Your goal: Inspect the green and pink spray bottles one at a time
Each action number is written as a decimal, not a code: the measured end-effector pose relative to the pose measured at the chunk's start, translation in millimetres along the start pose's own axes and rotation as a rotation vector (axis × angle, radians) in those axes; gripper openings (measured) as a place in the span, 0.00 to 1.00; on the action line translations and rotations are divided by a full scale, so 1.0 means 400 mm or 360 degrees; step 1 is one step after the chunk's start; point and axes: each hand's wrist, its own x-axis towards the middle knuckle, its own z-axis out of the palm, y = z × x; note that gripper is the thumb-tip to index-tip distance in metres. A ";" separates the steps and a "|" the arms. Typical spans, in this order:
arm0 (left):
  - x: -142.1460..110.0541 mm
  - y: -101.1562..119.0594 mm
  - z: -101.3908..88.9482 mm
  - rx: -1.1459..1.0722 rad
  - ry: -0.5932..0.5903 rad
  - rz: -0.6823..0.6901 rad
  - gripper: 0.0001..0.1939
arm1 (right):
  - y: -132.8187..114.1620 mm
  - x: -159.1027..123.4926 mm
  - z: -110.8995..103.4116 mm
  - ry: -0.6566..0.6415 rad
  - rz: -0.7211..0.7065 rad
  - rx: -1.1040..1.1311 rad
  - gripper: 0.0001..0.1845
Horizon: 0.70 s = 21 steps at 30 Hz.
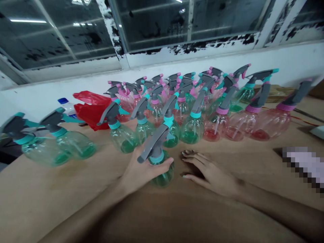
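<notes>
L hand (148, 165) w/ fingers clamped on green spray btl (163, 173); R hand (209, 172) palm-down nr it, fingers slightly apart.

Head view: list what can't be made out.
All in the head view:
Fingers of the left hand: mostly hidden behind the held bottle.
Bodies of the rear bottles: mostly blocked by the front row.
Label on the blue-capped bottle: small and blurred.
Pale object: pixelated, cut off by the right edge.
</notes>
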 end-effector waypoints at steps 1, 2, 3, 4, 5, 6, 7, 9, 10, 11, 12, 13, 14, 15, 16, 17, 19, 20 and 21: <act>-0.011 -0.006 -0.003 -0.0029 -0.0027 -0.0029 0.16 | 0.000 -0.001 0.001 0.0000 0.0007 0.0007 0.23; -0.023 -0.010 -0.009 -0.0089 -0.0031 -0.0062 0.12 | 0.001 -0.002 0.001 -0.0006 0.0013 0.0011 0.23; -0.037 -0.014 -0.018 -0.0132 -0.0019 -0.0080 0.09 | 0.001 -0.002 0.001 -0.0017 0.0019 0.0011 0.23; -0.051 -0.018 -0.031 -0.0149 -0.0013 -0.0098 0.08 | 0.000 -0.003 0.001 -0.0026 0.0025 0.0005 0.24; -0.065 -0.023 -0.047 -0.0136 0.0009 -0.0117 0.07 | -0.001 -0.003 0.001 -0.0034 0.0030 -0.0011 0.25; -0.080 -0.030 -0.067 -0.0094 0.0030 -0.0136 0.07 | -0.003 -0.002 0.001 -0.0040 0.0032 -0.0034 0.25; -0.094 -0.041 -0.089 -0.0030 0.0059 -0.0155 0.08 | -0.006 -0.001 0.002 -0.0042 0.0034 -0.0062 0.26; -0.121 -0.073 -0.138 0.0094 0.0172 -0.0236 0.11 | -0.018 0.007 0.003 -0.0040 0.0030 -0.0131 0.26; -0.133 -0.094 -0.162 0.0157 0.0263 -0.0274 0.13 | -0.027 0.013 0.004 -0.0032 0.0024 -0.0165 0.26; -0.143 -0.118 -0.186 0.0197 0.0379 -0.0297 0.14 | -0.039 0.022 0.004 -0.0024 0.0014 -0.0193 0.25; -0.151 -0.142 -0.208 0.0201 0.0450 -0.0309 0.14 | -0.054 0.034 0.004 -0.0016 -0.0003 -0.0214 0.24; -0.157 -0.165 -0.227 0.0214 0.0504 -0.0315 0.15 | -0.071 0.048 0.004 -0.0007 -0.0025 -0.0228 0.23; -0.160 -0.187 -0.244 0.0255 0.0615 -0.0291 0.15 | -0.090 0.066 0.003 -0.0003 -0.0046 -0.0236 0.23; -0.160 -0.206 -0.259 0.0294 0.0654 -0.0286 0.15 | -0.111 0.087 0.002 0.0001 -0.0072 -0.0238 0.22; -0.158 -0.222 -0.270 0.0321 0.0729 -0.0262 0.16 | -0.133 0.111 0.001 0.0013 -0.0081 -0.0234 0.22; -0.154 -0.236 -0.279 0.0337 0.0775 -0.0259 0.17 | -0.156 0.137 -0.001 -0.0002 -0.0084 -0.0222 0.22; -0.139 -0.257 -0.291 0.0369 0.0816 -0.0274 0.18 | -0.200 0.194 -0.007 0.0030 -0.0109 -0.0180 0.22; -0.129 -0.264 -0.295 0.0385 0.0820 -0.0288 0.18 | -0.220 0.223 -0.010 0.0057 -0.0088 -0.0167 0.23; -0.118 -0.271 -0.298 0.0397 0.0837 -0.0296 0.18 | -0.238 0.252 -0.013 0.0083 -0.0070 -0.0153 0.23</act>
